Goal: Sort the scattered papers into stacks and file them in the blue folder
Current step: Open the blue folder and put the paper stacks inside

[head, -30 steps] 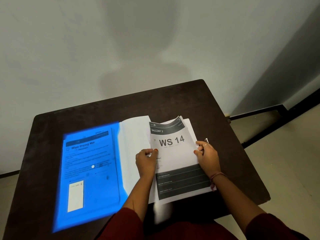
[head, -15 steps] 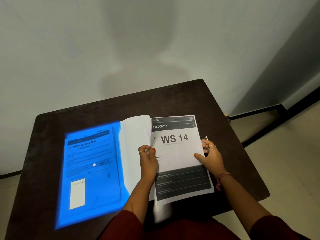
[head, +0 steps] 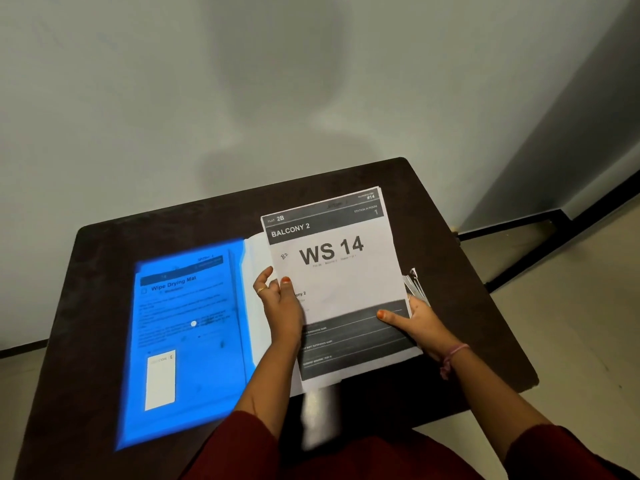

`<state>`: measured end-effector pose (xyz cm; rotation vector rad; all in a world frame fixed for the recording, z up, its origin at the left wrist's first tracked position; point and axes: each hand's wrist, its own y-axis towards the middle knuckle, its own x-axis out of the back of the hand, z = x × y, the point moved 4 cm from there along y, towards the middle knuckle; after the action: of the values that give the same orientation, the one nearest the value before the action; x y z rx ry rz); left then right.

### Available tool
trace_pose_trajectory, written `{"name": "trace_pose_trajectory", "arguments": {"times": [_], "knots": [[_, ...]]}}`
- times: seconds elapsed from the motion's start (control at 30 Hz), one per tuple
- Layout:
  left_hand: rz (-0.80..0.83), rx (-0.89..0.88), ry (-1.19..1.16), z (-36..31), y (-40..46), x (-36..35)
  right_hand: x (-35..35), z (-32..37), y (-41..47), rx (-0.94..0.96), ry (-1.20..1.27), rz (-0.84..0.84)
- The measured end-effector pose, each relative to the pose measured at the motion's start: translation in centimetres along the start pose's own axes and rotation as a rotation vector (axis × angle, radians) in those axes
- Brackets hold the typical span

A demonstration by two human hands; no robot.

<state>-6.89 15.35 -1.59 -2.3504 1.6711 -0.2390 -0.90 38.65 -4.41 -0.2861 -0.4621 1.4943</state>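
Papers (head: 341, 278) (top sheet "WS 14") gripped between left hand (head: 278, 303) and right hand (head: 414, 318).

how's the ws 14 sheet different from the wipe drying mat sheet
The WS 14 sheet is bare white paper, held at its side edges by the left hand and right hand. The Wipe Drying Mat sheet lies flat under the blue folder cover, tinted blue, untouched. WS 14 carries dark bands top and bottom; the other carries lines of text. Both are printed pages.
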Motion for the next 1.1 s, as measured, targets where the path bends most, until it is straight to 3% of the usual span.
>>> {"name": "trace_pose_trajectory", "arguments": {"times": [0.17, 0.3, 0.37, 0.47, 0.57, 0.73, 0.8, 0.93, 1.1], "knots": [[-0.033, 0.029, 0.117, -0.2, 1.1, 1.9, -0.9, -1.1, 0.2, -0.017, 0.043, -0.033], [-0.158, -0.008, 0.650, 1.4, 1.6, 5.8, -0.5, -3.4, 0.9, -0.072, -0.069, -0.062], [-0.210, 0.069, 0.866, 2.5, 1.4, 8.1, -0.4, -4.3, 1.1, -0.096, -0.087, -0.076], [-0.156, 0.222, 1.100, 4.2, 1.0, 10.6, -0.5, -4.3, 0.9, -0.100, -0.113, -0.102], [-0.084, 0.324, 1.148, 4.8, 0.7, 11.6, -0.7, -4.5, 0.8, -0.082, -0.123, -0.121], [0.006, 0.306, 1.134, 3.6, 0.7, 11.2, -0.7, -5.1, 1.0, -0.091, -0.015, -0.128], [0.033, 0.263, 1.103, 3.3, 0.9, 10.9, -0.7, -5.3, 1.0, -0.109, 0.072, -0.114], [0.077, 0.018, 1.168, 2.7, 1.0, 10.4, -0.8, -4.5, 0.8, -0.140, 0.228, -0.070], [0.211, 0.028, 1.439, 2.6, 0.6, 9.7, -1.4, -2.5, 0.9, -0.151, 0.223, 0.077]]}}
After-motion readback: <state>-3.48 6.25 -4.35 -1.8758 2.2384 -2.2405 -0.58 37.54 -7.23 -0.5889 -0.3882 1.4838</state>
